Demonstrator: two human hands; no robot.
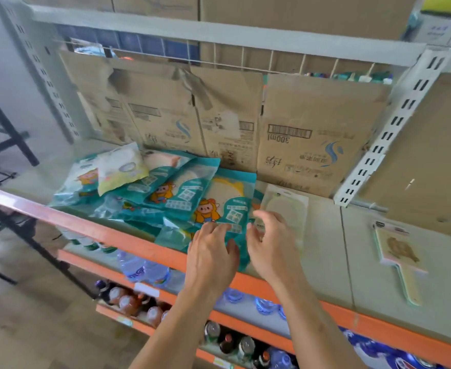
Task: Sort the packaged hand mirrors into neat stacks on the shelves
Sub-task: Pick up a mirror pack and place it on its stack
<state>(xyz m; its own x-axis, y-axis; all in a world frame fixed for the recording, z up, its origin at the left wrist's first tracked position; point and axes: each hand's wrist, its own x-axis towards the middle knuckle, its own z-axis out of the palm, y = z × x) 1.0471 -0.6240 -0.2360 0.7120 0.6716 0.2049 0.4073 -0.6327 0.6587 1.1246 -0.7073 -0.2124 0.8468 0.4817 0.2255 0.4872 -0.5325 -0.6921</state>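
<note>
Grey-green shelf boards [325, 257] with an orange front rail [144, 249] carry the goods, in a steel rack with slotted white uprights [394, 129]. Flattened cardboard boxes [312, 134] line the back. A black metal frame [6, 137] stands at the left over a pale floor.

A loose, overlapping pile of teal packets [165, 190] lies on the left half of the shelf, with a yellow packet [120, 169] on top towards the back. The nearest teal packet [229, 206] shows a cartoon girl with yellow hair and hangs slightly over the rail. Just beside it lies a pale carded mirror [285, 206]. Well apart to the right lies a handled mirror [400, 251] in a pink-edged pack.

The left hand [211, 259] rests its fingers, nearly straight, on the nearest teal packet's lower part. The right hand [272, 249] is over that packet's right edge, with its fingers spread and loosely bent, gripping nothing visible.

On the cardboard, "300ml" reads upside down beside a barcode and a blue swirl logo. The other print there and on the packets is too blurred to read.

Water bottles [139, 270] and darker drink bottles [128, 302] fill the lower shelves, partly hidden by the rail and arms. More boxes [299, 14] above are cut off by the top edge.
</note>
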